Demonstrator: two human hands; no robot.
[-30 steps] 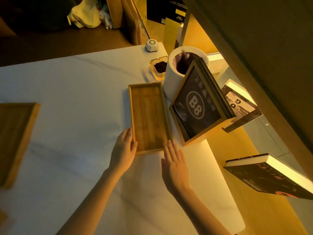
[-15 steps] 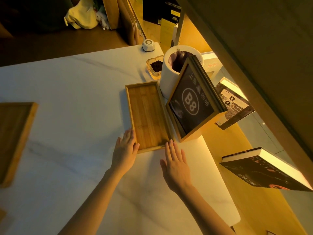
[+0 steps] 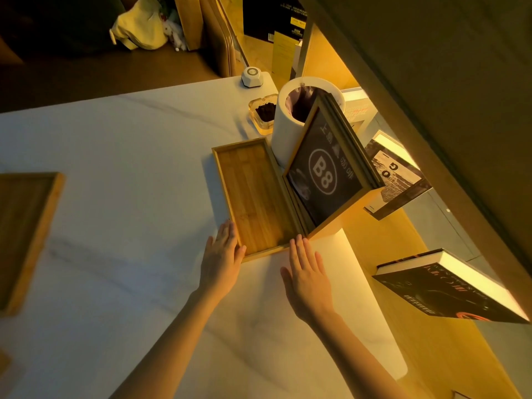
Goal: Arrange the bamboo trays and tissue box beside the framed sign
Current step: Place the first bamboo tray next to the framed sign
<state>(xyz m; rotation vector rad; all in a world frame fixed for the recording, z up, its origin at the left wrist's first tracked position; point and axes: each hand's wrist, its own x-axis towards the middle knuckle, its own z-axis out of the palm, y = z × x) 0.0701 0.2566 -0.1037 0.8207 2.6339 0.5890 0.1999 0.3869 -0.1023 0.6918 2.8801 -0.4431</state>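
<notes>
A long narrow bamboo tray (image 3: 253, 197) lies empty on the white marble table (image 3: 115, 168), its right side against the wood-framed black sign (image 3: 325, 174) marked B8. My left hand (image 3: 221, 257) rests flat with fingers touching the tray's near left corner. My right hand (image 3: 306, 275) lies flat on the table, fingertips at the tray's near right corner. A second, larger bamboo tray (image 3: 23, 237) sits at the table's left edge, partly cut off. No tissue box is in view.
A white cylindrical bin (image 3: 288, 131) stands behind the sign, with a glass ashtray (image 3: 263, 110) and a small white device (image 3: 251, 76) farther back. Books (image 3: 449, 286) sit on a shelf to the right, below the table edge.
The narrow tray and both hands have barely shifted; the hands stay at its near corners. The view moved slightly.
</notes>
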